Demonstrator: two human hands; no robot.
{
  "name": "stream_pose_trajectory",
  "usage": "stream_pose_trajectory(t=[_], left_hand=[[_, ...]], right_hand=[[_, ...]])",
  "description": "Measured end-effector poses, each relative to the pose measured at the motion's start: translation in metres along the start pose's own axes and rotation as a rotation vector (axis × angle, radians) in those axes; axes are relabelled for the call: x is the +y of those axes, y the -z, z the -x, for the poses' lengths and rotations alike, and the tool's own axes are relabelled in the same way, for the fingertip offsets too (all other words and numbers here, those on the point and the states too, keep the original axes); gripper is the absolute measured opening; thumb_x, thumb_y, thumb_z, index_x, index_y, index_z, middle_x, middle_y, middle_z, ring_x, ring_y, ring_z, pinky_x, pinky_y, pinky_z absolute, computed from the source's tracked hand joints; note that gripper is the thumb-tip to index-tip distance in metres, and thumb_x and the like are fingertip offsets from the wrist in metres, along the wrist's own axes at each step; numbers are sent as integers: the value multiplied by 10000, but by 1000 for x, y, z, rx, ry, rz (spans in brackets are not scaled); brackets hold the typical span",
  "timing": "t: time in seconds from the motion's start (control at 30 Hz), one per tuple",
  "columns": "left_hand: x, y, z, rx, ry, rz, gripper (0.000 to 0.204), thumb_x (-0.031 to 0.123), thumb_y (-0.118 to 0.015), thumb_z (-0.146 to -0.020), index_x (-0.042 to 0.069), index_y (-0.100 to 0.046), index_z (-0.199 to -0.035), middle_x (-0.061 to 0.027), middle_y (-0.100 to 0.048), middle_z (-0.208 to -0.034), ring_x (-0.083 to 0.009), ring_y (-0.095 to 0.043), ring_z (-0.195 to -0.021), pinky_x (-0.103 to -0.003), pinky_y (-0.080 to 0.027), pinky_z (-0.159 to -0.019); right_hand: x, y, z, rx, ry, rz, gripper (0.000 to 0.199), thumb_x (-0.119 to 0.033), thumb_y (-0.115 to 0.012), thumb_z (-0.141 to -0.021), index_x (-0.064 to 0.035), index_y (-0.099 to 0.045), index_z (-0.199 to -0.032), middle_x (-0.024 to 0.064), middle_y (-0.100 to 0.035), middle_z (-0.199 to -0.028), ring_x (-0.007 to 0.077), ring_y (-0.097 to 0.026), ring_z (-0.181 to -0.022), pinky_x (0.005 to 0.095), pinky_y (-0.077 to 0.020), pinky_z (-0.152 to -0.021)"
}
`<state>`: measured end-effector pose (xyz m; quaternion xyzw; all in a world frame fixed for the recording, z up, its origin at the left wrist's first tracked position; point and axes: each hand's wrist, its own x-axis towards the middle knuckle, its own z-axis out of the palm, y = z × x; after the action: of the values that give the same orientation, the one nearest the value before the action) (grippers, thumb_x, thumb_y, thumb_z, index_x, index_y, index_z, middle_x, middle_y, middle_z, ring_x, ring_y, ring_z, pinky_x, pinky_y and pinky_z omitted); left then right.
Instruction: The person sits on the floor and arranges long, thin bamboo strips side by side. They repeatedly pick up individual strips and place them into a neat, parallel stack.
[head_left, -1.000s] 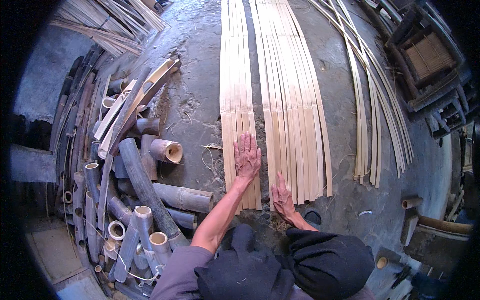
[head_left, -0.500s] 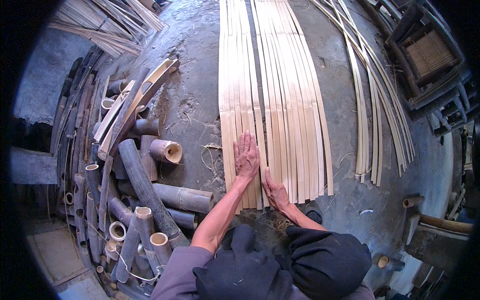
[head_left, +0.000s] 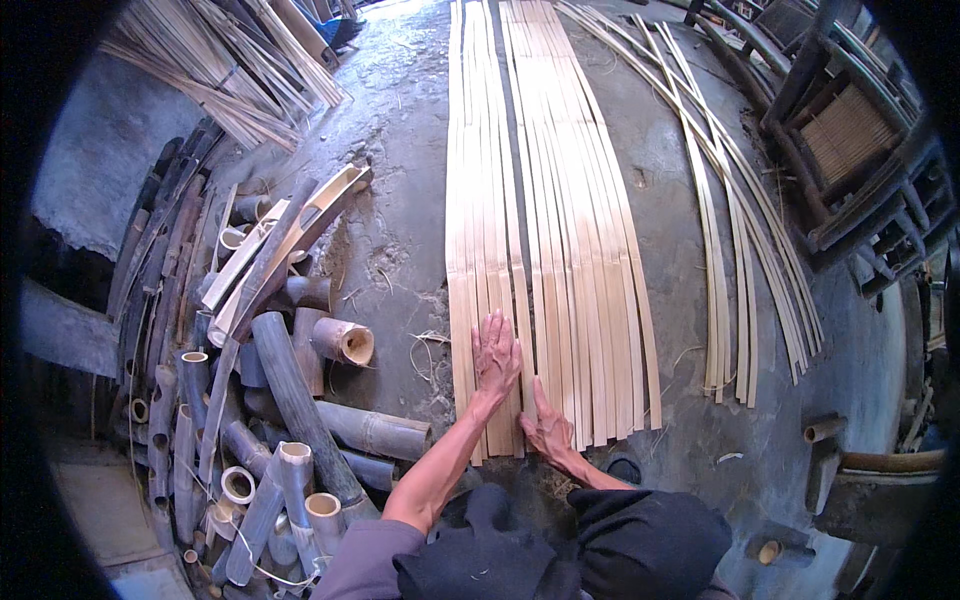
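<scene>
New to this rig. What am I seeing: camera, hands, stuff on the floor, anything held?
No machine: a person's bare hands, seen by a fisheye camera worn on the head, looking down; straight edges bend near the rim. On the grey floor lie a left set of pale strips and a wider right set, with bamboo tubes further left. The left hand lies flat on the left set; the right hand is near the gap. Whether it grips a strip is unclear.

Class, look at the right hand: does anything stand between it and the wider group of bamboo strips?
Nothing visible does: the right hand is at the near ends of the wider group of strips. The bamboo tubes lie off to the left.
</scene>
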<state>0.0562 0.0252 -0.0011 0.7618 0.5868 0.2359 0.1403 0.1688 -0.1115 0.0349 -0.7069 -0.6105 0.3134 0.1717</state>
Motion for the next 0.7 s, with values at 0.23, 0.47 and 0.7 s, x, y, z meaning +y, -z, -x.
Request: stream_pose_trajectory(t=[0.23, 0.47, 0.7], left_hand=[[0, 5, 0, -45, 17, 49, 499, 208, -547, -915, 16, -474, -1370, -153, -335, -1518, -322, -261, -1428, -500, -137, -1178], [9, 18, -3, 40, 60, 11, 514, 227, -567, -907, 2, -471, -1358, -221, -462, -1361, -324, -443, -1260, -508, -332, -1045], [23, 29, -8, -60, 593, 1051, 281, 231, -583, -934, -33, -555, -1027, -103, -567, -645, -205, -601, -606, -353, -487, -567]], right_hand=[[-2, -5, -4, -5, 56, 77, 934, -255, -667, -838, -155, -62, -1542, 218, -595, -659, 387, -620, -600, 486, -437, -526], [-13, 4, -2, 22, -33, -16, 915, -281, -664, -842, -143, -91, -1542, 209, -597, -658, 370, -602, -575, 440, -459, -555], [-20, 41, 6, 90, 82, -430, 693, -183, -574, -934, -15, -215, -1502, 150, -572, -678, 183, -575, -615, 347, -471, -577]])
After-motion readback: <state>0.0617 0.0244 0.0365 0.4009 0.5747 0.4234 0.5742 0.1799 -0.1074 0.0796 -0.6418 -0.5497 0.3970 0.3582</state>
